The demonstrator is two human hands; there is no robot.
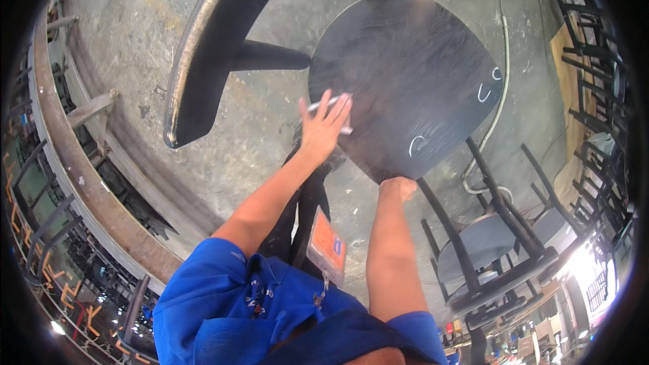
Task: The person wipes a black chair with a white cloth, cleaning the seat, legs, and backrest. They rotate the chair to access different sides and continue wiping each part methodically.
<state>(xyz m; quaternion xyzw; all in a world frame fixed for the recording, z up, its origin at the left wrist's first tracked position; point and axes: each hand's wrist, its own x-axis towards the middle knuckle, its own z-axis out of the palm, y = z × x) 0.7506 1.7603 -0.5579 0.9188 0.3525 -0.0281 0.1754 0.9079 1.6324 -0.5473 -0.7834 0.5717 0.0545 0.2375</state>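
Note:
A black wooden chair seat with white chalk-like curves fills the middle of the view. Its curved black backrest with a worn pale edge arcs over the upper left. Against the seat's left edge, my left hand holds a pale, flat pad under its fingers; what the pad is made of I cannot make out. The fingers are stretched and a little blurred. At the seat's near corner my right hand is closed round the edge, with its fingertips hidden underneath.
A long wooden rail or conveyor frame runs along the left. Chairs with grey seats stand at the lower right, with black frames stacked beyond. A pale hose lies along the concrete floor. An orange badge hangs from my shirt.

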